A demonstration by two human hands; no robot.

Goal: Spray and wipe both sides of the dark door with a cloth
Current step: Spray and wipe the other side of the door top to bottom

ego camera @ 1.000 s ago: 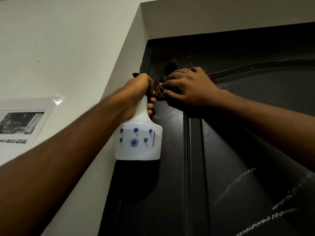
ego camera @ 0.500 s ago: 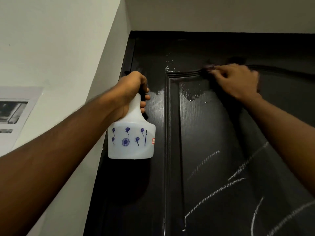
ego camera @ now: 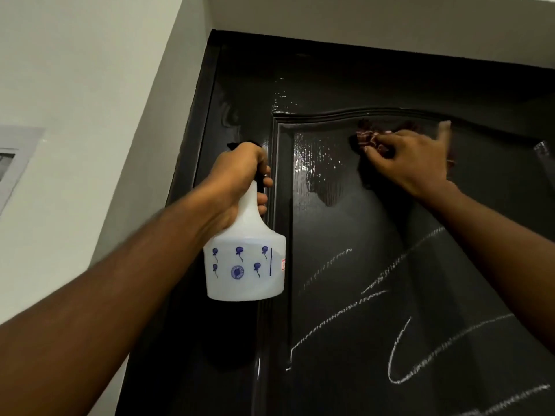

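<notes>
- left hand (ego camera: 237,178): arm stretched up and forward from the lower left, fist wrapped round the neck of the spray bottle (ego camera: 244,259), fingers curled at the front under the black spray head, firm grip
- spray bottle: white, translucent, small blue printed figures, hangs upright below the fist, in front of the door's left stile; whether it touches the door, cannot tell
- right hand (ego camera: 411,157): arm reaches up from the lower right, back of hand to the camera, fingers bent over a bunched cloth (ego camera: 371,139) and holding it against the door; one finger on the far side sticks up, blurred
- cloth: dark red with light pattern, crumpled, mostly under the fingers, sits at the top of the sunken panel just below the curved moulding (ego camera: 330,114)
- dark door (ego camera: 339,235): near black, glossy, fills the middle and right of the view, seen from below
- wet patch (ego camera: 321,166): shiny streaks on the panel left of the cloth, between the two hands; more wet shine above the moulding
- chalk marks (ego camera: 375,295): white scribbled lines across the lower panel, below both hands, right forearm crosses over some of them
- door frame (ego camera: 207,94): dark, along the left edge
- wall (ego camera: 75,115): pale, left of the frame, with a printed sheet (ego camera: 15,157) stuck at the far left, cut off by the edge
</notes>
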